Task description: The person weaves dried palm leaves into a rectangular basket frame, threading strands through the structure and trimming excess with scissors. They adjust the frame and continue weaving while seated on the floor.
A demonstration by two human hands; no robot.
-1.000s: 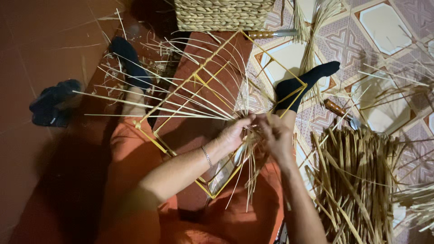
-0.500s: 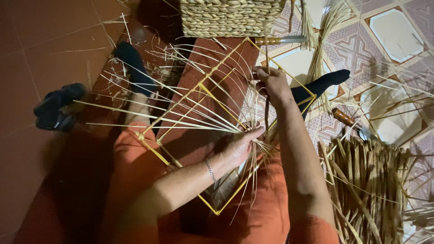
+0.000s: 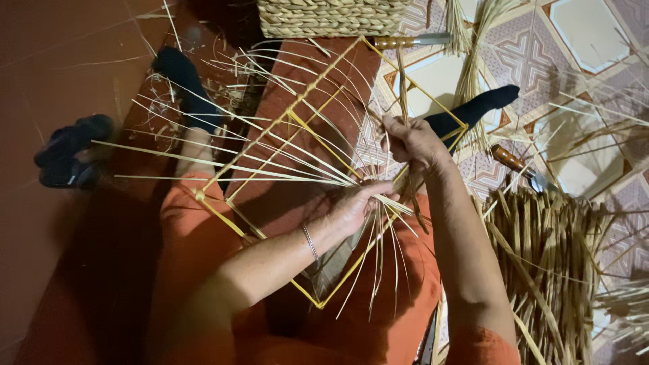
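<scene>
- Our left hand (image 3: 355,206) rests against the yellow frame (image 3: 297,128) lying across our lap, fingers closed loosely over the fan of thin reed strips (image 3: 270,162), which seems to keep the weave from springing apart.
- Our right hand (image 3: 412,140), at the frame's far right edge, has its fingers shut around one dry strand (image 3: 404,81) drawn upward, seemingly to tension it.
- Right of the frame lies a pile of cut reeds (image 3: 554,257); beyond it a woven basket (image 3: 328,17).
- Open room lies left of the frame, over bare red floor (image 3: 61,54).
</scene>
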